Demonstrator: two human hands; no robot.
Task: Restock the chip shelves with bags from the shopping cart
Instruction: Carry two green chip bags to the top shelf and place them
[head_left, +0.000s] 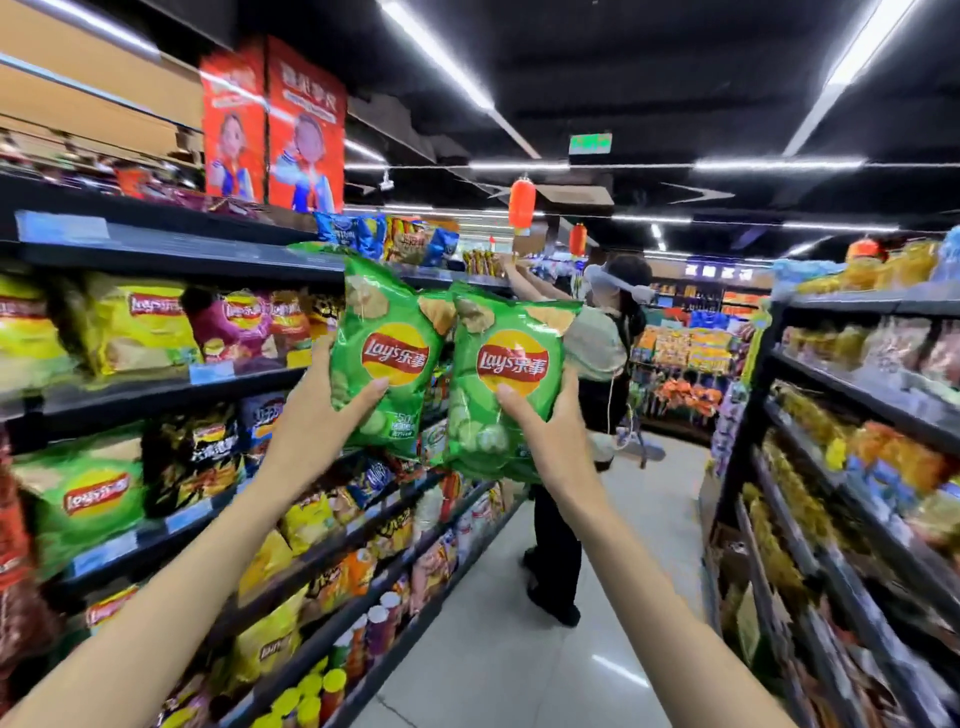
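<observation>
Now, nearest first:
Left hand (317, 410): raised in front of the chip shelves, gripping the left green bag (387, 358) at its lower left edge, thumb across the front, fingers behind.
Right hand (550, 426): raised alongside, gripping the right green bag (506, 384) from below, thumb on the front under the logo.
Green bags: both upright, logos facing the camera, side by side with inner edges touching or overlapping, held up in the aisle just right of the shelves.
Chip shelves (156, 387): along the left, several tiers, packed with yellow, purple, black and green bags; one shelved green bag (85, 499) on a lower tier at far left; tube cans (374, 631) near the bottom.
Right shelves (852, 395): stocked with yellow and orange packets, blurred.
Floor (519, 649): pale, glossy tile down the aisle.
Other person (592, 364): standing further along the aisle, both arms reaching to an upper shelf on the left.
Lanterns (521, 203): red, hanging from the dark ceiling beyond.
</observation>
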